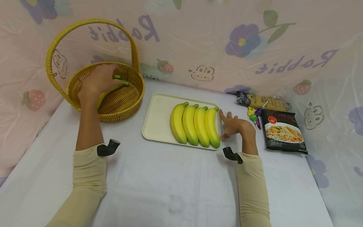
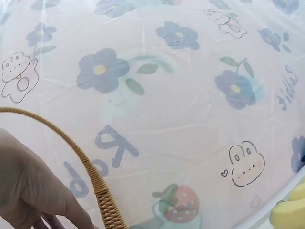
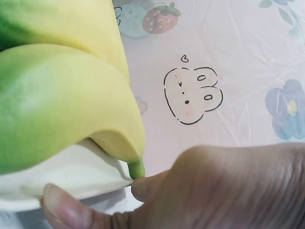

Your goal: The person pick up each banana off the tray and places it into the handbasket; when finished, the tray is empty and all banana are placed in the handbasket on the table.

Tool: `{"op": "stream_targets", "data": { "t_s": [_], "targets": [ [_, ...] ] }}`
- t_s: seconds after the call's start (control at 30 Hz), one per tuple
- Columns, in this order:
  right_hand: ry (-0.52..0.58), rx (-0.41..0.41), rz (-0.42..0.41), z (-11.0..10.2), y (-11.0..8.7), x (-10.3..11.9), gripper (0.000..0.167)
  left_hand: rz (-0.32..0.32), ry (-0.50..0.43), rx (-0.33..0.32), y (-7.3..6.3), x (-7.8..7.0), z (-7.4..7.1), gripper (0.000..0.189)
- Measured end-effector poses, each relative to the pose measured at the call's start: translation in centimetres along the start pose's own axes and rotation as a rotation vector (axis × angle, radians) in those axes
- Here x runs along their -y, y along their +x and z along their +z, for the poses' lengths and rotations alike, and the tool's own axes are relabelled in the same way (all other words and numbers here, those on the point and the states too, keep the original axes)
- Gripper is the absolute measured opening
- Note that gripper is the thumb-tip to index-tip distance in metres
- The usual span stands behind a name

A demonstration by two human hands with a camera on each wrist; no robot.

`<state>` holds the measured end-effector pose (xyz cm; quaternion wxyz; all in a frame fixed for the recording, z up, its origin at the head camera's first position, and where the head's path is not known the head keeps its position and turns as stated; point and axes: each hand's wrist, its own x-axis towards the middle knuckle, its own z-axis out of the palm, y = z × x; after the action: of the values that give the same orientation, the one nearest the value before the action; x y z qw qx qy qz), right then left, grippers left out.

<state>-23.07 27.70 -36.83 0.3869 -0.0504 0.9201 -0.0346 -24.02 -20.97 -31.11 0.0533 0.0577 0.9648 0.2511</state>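
My left hand (image 1: 99, 78) reaches down into a yellow woven basket (image 1: 124, 116), over bananas (image 1: 110, 90) whose green stems show beside it. Its fingertips are hidden, so I cannot tell whether they grip a banana. In the left wrist view, the same hand (image 2: 38, 191) appears beside the basket's handle (image 2: 90, 164). Several yellow bananas (image 1: 199, 126) with greenish ends lie side by side on the right part of a cream tray (image 1: 158, 116). My right hand (image 1: 233, 126) is at the tray's right edge, fingers spread; its thumb (image 3: 66, 210) is at the rim near the end banana (image 3: 71, 105).
At the right lie a black noodle packet (image 1: 284, 130), a long packaged item (image 1: 263, 102) and small lollipops (image 1: 254, 117). The white table (image 1: 170, 183) meets a printed pink curtain (image 1: 181, 47) behind the basket and tray.
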Motion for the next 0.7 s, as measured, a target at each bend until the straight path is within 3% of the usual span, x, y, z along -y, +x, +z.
{"op": "stream_targets", "data": {
  "t_s": [0.2, 0.37, 0.7],
  "targets": [
    [0.003, -0.001, -0.008, -0.1, 0.0, -0.1, 0.127, 0.079, 0.0, 0.023, 0.0, -1.9, 0.1, 0.055],
    [-0.007, -0.008, -0.006, -0.1, 0.0, -0.1, 0.127, 0.101, -0.007, 0.051, -0.1, -3.1, 0.2, 0.056],
    [-0.002, 0.005, -0.001, -0.1, 0.0, -0.1, 0.128, 0.184, -0.01, 0.091, 0.2, -5.9, 1.7, 0.053]
  ]
}}
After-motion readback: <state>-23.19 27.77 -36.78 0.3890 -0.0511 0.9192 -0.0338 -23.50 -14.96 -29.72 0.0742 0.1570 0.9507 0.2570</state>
